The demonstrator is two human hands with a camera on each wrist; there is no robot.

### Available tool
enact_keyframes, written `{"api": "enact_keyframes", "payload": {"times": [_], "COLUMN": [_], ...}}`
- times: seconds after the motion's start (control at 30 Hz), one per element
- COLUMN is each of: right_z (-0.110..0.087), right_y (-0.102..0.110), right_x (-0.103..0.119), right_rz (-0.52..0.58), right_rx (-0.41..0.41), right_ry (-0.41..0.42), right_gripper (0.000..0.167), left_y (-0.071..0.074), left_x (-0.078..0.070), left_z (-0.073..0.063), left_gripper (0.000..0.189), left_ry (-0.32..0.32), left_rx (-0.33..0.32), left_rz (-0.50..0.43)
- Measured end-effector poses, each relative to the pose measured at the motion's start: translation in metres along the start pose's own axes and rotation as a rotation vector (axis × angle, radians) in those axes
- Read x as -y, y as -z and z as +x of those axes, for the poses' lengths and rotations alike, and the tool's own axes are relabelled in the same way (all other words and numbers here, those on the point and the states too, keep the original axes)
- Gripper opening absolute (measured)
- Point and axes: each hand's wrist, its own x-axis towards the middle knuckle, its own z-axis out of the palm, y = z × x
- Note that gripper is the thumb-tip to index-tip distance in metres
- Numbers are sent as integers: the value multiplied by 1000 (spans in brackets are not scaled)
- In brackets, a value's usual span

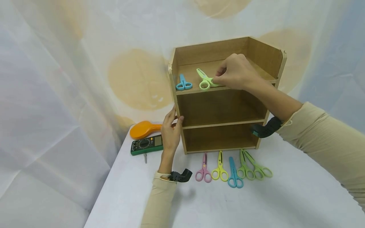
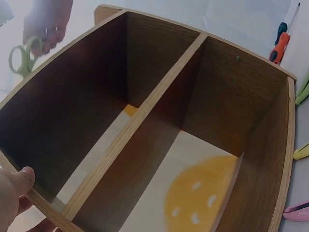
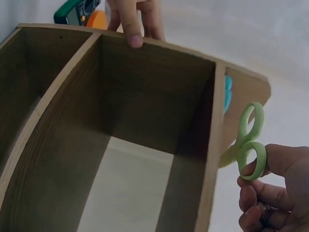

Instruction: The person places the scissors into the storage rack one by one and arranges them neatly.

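My right hand [image 1: 238, 71] pinches one finger loop of the light green scissors [image 1: 204, 83] at the front of the wooden shelf's top tier. In the right wrist view, thumb and fingers hold the lower loop of the same green scissors [image 3: 252, 142]. Small blue scissors [image 1: 183, 85] lie to their left on that tier. With my left hand [image 1: 171, 131] I grip the left side panel of the wooden shelf [image 1: 218, 124], thumb over its front edge and fingers outside. The left wrist view catches that thumb [image 2: 24, 179] at the edge.
Before the shelf lie pink scissors [image 1: 203, 169], yellow scissors [image 1: 220, 167], blue scissors [image 1: 234, 174] and two green pairs [image 1: 258, 169]. Left of it are an orange spoon-shaped thing [image 1: 144, 129], a multimeter [image 1: 146, 144] and a small screw [image 1: 145, 158]. Screwdrivers [image 2: 281, 46] show in the left wrist view.
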Motion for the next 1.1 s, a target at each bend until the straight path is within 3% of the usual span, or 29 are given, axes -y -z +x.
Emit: {"api": "enact_keyframes", "payload": {"times": [0.2,0.5,0.8,1.1], "right_z": [20,25,2,-60], "right_y": [-10,-23,-10,6], "right_x": [-1,-2,6,3], "right_rz": [4,-16,-107,-146], "right_rx": [54,44,-44,-136], "right_ry": [-107,-146,-1,194], "right_gripper": [20,22,27,15], "left_y": [-1,-4,-6,-4], "left_x": [-1,-5,-8,-9], "left_z": [0,-2,-3,-3], "left_gripper": [52,52,52,51], "left_ry": [-5,-22,-46,-39], "left_rx": [-3,-9,-5,2], "left_rz": [-7,1,0,21]}}
